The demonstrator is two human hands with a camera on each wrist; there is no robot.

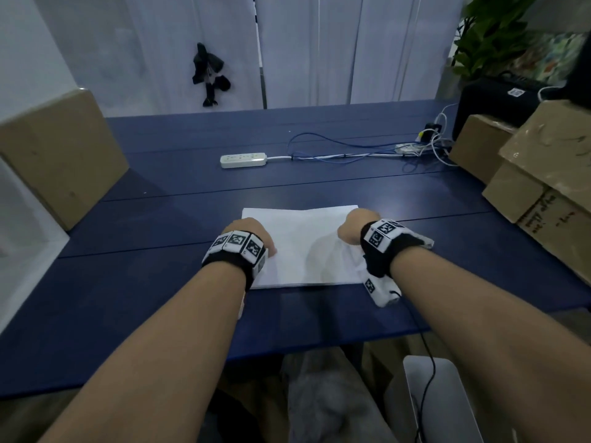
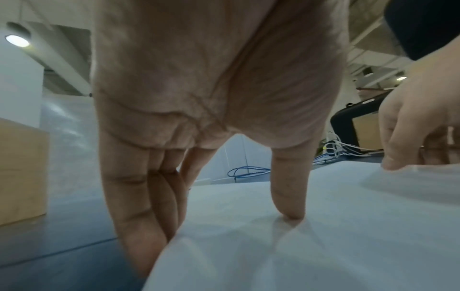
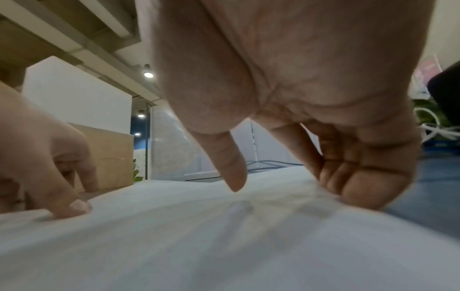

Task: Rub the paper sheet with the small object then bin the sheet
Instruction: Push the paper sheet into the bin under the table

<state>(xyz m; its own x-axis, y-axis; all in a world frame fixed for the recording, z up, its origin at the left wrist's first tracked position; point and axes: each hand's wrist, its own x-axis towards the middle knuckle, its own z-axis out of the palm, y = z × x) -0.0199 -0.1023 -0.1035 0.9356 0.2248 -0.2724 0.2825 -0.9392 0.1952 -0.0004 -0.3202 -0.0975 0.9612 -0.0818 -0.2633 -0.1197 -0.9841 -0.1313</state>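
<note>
Though visible, scrawl (image 1: 541,215) on box (image 1: 511,190) illeg.

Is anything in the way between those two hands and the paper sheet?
Nothing visible. The left hand and the right hand already touch the paper sheet, one at its left edge, one at its right.

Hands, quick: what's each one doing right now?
Left hand: open, thumb pressing the paper sheet.
Right hand: fingers curled, gripping the sheet's bunched right edge.
</note>
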